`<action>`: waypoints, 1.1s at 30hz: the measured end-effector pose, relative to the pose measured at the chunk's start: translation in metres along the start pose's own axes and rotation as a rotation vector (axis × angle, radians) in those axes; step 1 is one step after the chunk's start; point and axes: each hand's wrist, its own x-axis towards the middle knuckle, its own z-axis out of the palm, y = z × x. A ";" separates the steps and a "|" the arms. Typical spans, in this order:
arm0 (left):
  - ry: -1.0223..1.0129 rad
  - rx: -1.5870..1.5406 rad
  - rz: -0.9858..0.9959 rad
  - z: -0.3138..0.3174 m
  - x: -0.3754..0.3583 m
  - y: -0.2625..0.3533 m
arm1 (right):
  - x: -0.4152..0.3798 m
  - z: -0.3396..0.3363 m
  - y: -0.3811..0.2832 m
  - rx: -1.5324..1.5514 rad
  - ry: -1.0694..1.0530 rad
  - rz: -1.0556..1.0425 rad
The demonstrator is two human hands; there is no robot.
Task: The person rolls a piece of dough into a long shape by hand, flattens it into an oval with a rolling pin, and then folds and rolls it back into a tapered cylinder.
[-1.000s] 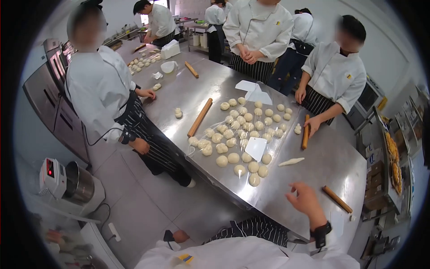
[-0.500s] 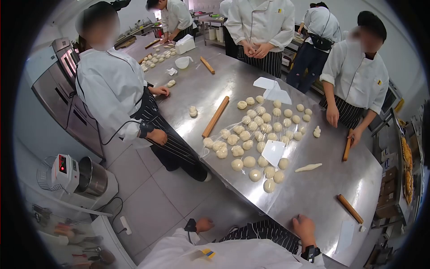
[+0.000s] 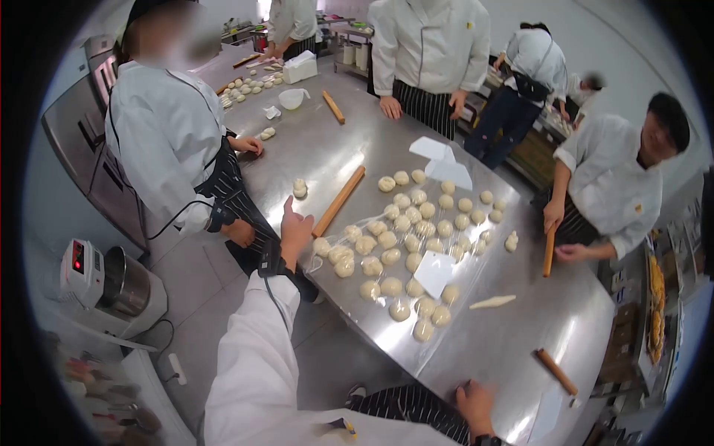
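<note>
My left hand reaches over the table's left edge with its index finger extended and nothing held. Just beyond the fingertip sits a small knotted piece of dough. A wooden rolling pin lies right beside this hand. My right hand rests at the near table edge, its fingers curled in, with nothing seen in it. Many round dough balls lie in the middle, partly under clear plastic film. A white dough scraper lies on them, and a tapered dough strip is to their right.
Co-workers in white jackets stand around the steel table; one at the right holds a rolling pin. Another rolling pin lies at the near right. More white scrapers and a white bowl are farther back. A mixer stands left.
My left hand has risen from below the table edge and reached forward with a finger out. The co-worker across has lowered both hands, one to the table. The view has shifted slightly.
</note>
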 end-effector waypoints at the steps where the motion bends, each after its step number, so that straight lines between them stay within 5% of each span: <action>1: 0.040 0.040 -0.040 -0.001 0.009 -0.002 | -0.006 0.011 0.012 0.043 0.064 -0.025; 4: 0.163 0.225 0.194 0.008 0.038 -0.036 | 0.006 -0.008 0.002 0.109 0.102 -0.063; 8: 0.085 0.412 0.123 0.012 0.089 -0.049 | -0.013 -0.001 -0.015 0.200 -0.069 0.112; 16: -0.210 0.648 0.044 0.010 0.133 -0.038 | -0.016 0.020 -0.009 0.048 0.127 0.089; 28: -0.131 0.834 0.279 0.012 0.109 -0.035 | -0.019 0.019 -0.009 0.023 0.071 0.116; 32: -0.057 0.731 0.279 0.006 0.115 -0.049 | -0.018 0.018 -0.009 0.076 0.118 0.085; 33: 0.078 0.451 0.252 0.003 0.102 -0.052 | -0.015 0.021 -0.008 0.047 0.102 0.089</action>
